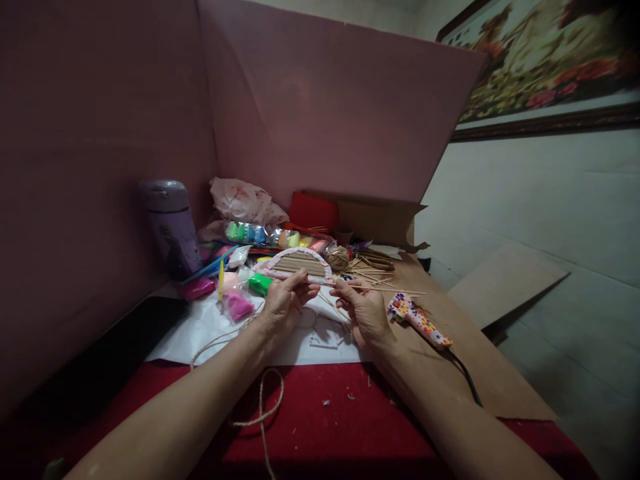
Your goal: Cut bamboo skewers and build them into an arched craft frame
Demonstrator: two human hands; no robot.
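Observation:
Between my two hands is a half-round piece of corrugated cardboard with a pale patterned rim, its straight edge toward me. My left hand pinches that lower edge near the middle. A thin wooden stick runs from the right end of the piece out past my right hand, whose fingers are closed on it. Whether the stick touches the cardboard's edge is hidden by my fingertips. Beneath both hands lies a white sheet of paper.
Packets of coloured clay, a ball of twine and loose sticks lie behind. A purple bottle stands left. On the right, a flowered glue gun rests on brown cardboard. Loose twine crosses the red cloth.

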